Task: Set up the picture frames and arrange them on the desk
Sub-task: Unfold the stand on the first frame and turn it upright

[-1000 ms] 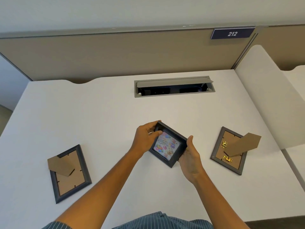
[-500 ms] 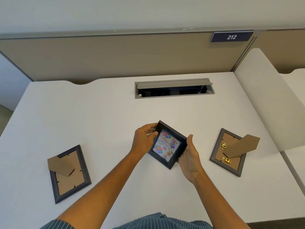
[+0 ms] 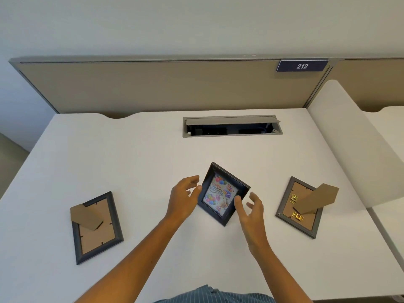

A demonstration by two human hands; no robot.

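A black picture frame [image 3: 220, 196] with a colourful birthday print faces me in the middle of the white desk [image 3: 131, 160], turned at an angle. My left hand [image 3: 183, 197] is just left of it, fingers spread, thumb at its left edge. My right hand [image 3: 251, 208] is at its lower right, fingers apart, thumb across the frame's right edge. Neither hand grips it. A dark grey frame [image 3: 98, 239] lies face down at the left, its cardboard stand folded out. A grey frame [image 3: 307, 224] lies face down at the right, stand raised.
An open cable hatch [image 3: 231, 126] is sunk into the desk behind the frames. A tan partition [image 3: 153, 88] with a "212" plate [image 3: 302, 66] closes the back. A white side divider [image 3: 341, 138] borders the right edge.
Both hands held the black frame before; now the fingers have opened and come off its sides. The frame has turned more upright and sits a little farther back.
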